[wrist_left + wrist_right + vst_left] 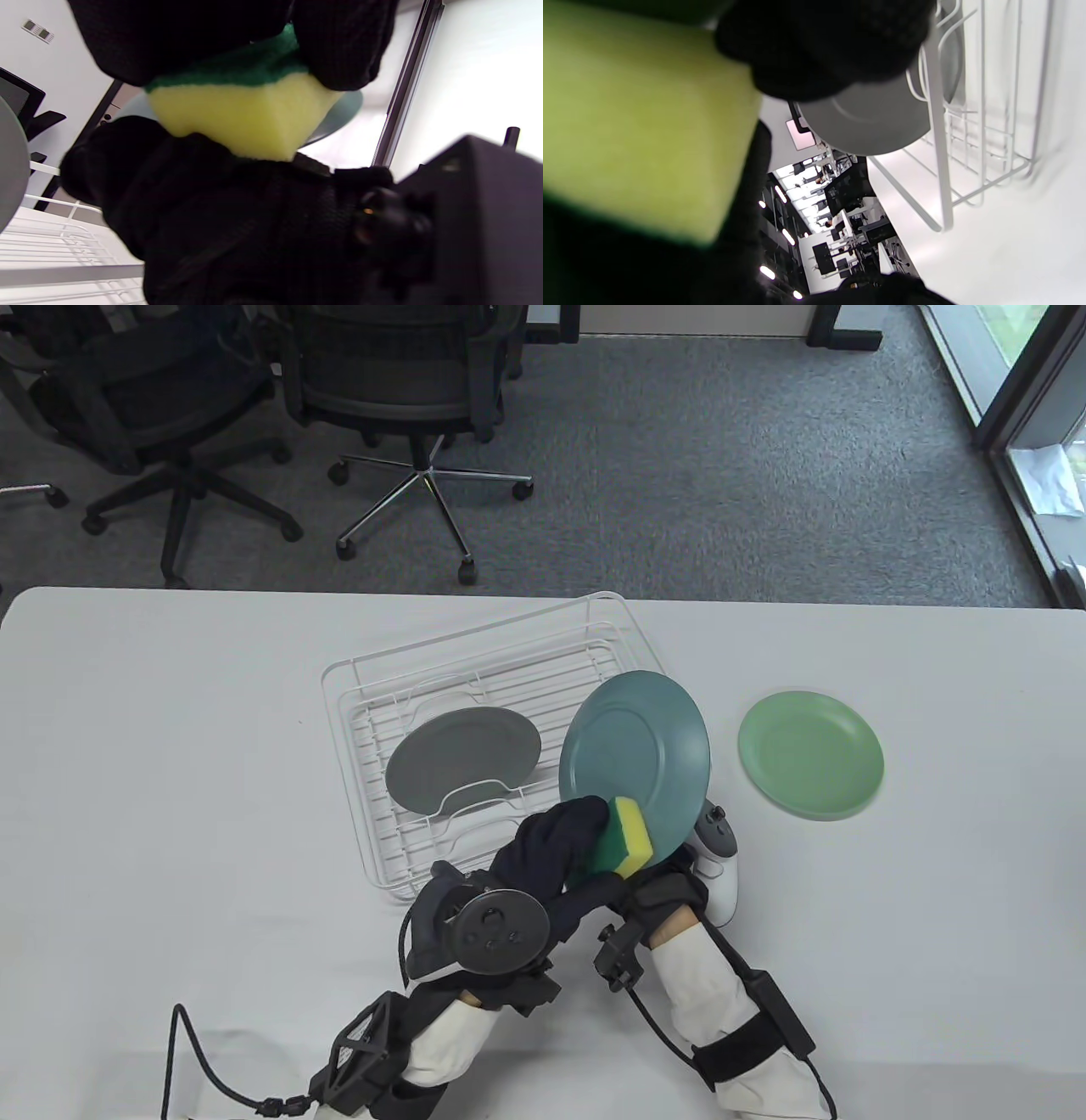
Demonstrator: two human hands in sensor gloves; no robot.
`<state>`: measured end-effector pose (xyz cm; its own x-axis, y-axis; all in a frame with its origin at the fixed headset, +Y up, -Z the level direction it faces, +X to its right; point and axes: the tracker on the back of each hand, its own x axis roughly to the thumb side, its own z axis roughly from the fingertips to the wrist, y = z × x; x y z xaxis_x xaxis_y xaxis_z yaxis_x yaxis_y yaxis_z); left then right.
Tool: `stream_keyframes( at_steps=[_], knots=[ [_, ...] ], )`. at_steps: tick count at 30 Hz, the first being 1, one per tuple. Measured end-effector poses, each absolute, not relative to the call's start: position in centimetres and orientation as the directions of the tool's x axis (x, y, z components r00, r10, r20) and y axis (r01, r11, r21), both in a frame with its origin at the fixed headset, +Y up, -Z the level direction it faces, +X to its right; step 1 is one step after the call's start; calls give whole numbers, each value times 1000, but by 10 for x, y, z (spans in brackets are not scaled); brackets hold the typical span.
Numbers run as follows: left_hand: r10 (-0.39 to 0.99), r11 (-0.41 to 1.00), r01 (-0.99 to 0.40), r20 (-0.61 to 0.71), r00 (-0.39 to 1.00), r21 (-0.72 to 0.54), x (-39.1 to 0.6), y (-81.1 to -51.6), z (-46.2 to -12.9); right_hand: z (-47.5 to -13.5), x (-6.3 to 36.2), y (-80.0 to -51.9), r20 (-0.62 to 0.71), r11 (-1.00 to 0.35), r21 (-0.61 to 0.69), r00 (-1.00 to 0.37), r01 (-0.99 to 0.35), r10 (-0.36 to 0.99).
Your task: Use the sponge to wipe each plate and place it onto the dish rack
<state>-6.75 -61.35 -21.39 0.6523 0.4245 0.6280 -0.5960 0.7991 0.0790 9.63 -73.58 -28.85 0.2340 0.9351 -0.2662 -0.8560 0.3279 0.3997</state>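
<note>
My left hand (584,833) grips a yellow-and-green sponge (625,835) and presses it against the lower face of a teal plate (638,751). The plate is tilted up off the table, over the right side of the white dish rack (356,704). My right hand (670,891) holds the plate by its lower edge, its fingers mostly hidden beneath it. A grey plate (462,759) leans in the rack. The left wrist view shows the sponge (246,116) squeezed between gloved fingers (339,46), with the teal plate's rim (343,112) behind. The sponge (640,127) fills the left of the right wrist view.
A light green plate (810,766) lies flat on the white table (170,780), right of the rack. Office chairs (407,390) stand on the carpet beyond the far edge. In the right wrist view the grey plate (869,123) and rack wires (941,169) are close by.
</note>
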Motion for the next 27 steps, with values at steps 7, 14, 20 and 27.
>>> stream_keyframes(
  at_steps=[7,14,20,27],
  knots=[
    [529,733,-672,538,656,99,-85,-620,-227,-291,94,-731,-188,233,461,163,-856,969],
    [590,686,-702,417,691,192,-113,-636,-249,-290,87,-731,-153,151,513,83,-845,985],
    [687,579,-786,389,614,217,-137,-637,-256,-289,80,-729,-102,32,561,-31,-827,994],
    [673,478,-843,513,533,247,-141,-612,-236,-287,76,-731,-94,-41,558,-112,-829,989]
  ],
)
